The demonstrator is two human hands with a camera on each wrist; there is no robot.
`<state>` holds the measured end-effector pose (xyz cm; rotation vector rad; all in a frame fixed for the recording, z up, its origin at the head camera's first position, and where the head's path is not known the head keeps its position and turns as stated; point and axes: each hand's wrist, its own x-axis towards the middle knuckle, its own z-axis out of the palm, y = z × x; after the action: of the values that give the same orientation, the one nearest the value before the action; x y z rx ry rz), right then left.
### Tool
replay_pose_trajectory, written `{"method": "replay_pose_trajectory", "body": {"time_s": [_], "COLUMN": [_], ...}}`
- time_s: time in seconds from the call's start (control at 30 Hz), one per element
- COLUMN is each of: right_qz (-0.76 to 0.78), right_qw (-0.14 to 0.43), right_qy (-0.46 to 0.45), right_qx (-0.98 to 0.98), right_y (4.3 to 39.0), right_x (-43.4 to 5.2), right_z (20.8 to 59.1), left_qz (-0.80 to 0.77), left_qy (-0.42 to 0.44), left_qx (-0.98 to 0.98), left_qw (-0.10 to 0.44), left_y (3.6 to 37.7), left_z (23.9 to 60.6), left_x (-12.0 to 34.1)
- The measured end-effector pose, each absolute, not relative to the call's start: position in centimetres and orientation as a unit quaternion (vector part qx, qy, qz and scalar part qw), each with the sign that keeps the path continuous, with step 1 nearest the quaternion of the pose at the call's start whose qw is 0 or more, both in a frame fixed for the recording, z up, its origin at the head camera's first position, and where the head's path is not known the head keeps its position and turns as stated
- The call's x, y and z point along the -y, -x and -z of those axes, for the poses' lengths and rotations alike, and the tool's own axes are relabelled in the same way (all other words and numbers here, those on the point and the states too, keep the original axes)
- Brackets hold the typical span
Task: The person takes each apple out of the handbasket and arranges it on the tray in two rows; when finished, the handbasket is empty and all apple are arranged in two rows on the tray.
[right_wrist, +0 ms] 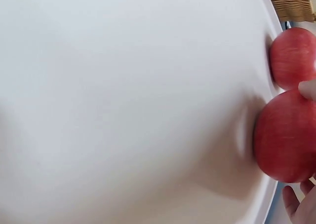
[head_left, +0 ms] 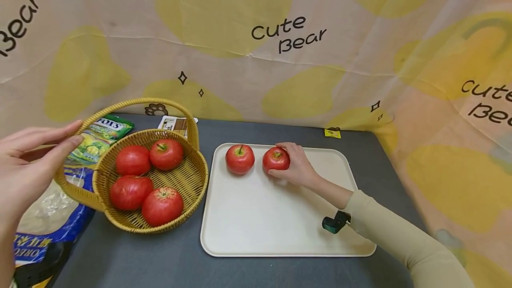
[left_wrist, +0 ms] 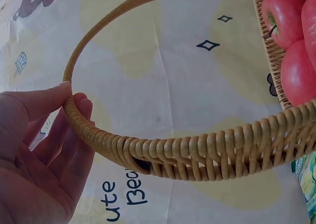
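At the left, my left hand (head_left: 30, 159) pinches the arched handle (left_wrist: 79, 122) of a yellow wicker basket (head_left: 200, 181) between thumb and fingers. Several red apples (head_left: 162, 206) lie inside the basket. My right hand (head_left: 298, 166) grips a red apple (head_left: 274, 159) over the back part of a white tray (head_left: 240, 217), thumb on the near side and fingers on the far side. To its left, another red apple (head_left: 240, 159) stands on the tray, stem up. In the right wrist view the gripped apple (right_wrist: 286, 137) is close to the tray surface, with its shadow beside it.
Behind the basket lie a green snack bag (head_left: 108, 126) and a small white and brown packet (head_left: 174, 124). A blue-edged clear bag (head_left: 50, 210) lies at the left. A small yellow packet (head_left: 332, 133) sits behind the tray. A printed cloth (head_left: 248, 79) hangs behind the grey table (head_left: 168, 261).
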<state>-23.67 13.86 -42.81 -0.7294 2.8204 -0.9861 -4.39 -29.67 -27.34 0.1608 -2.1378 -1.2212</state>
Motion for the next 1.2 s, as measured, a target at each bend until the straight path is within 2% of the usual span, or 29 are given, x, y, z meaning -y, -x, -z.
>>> {"method": "replay_pose_trajectory", "body": {"time_s": [0.23,0.5,0.73,0.97,1.2], "right_qz": [0.341,0.365,0.401,0.392,0.303], "right_qw": [-0.001,0.022,0.097,0.179,0.254], "right_qy": [0.264,0.312,0.381,0.490,0.555], "right_qx": [-0.902,-0.877,-0.827,-0.758,-0.731], "right_y": [23.5,23.2,22.0,20.8,19.9], "right_x": [-13.3,-10.3,-4.9,1.7,6.3], "right_z": [40.5,38.0,36.8,36.5,37.0], "left_qz": [0.473,0.467,0.424,0.416,0.408], "left_qy": [-0.052,-0.043,-0.050,-0.060,-0.055], "left_qx": [0.815,0.819,0.839,0.843,0.846], "left_qw": [0.331,0.330,0.337,0.336,0.339], "left_y": [4.3,4.1,4.1,4.1,3.7], "left_z": [27.3,27.3,27.3,27.3,27.1], "left_x": [29.6,29.9,29.9,30.0,29.8]}}
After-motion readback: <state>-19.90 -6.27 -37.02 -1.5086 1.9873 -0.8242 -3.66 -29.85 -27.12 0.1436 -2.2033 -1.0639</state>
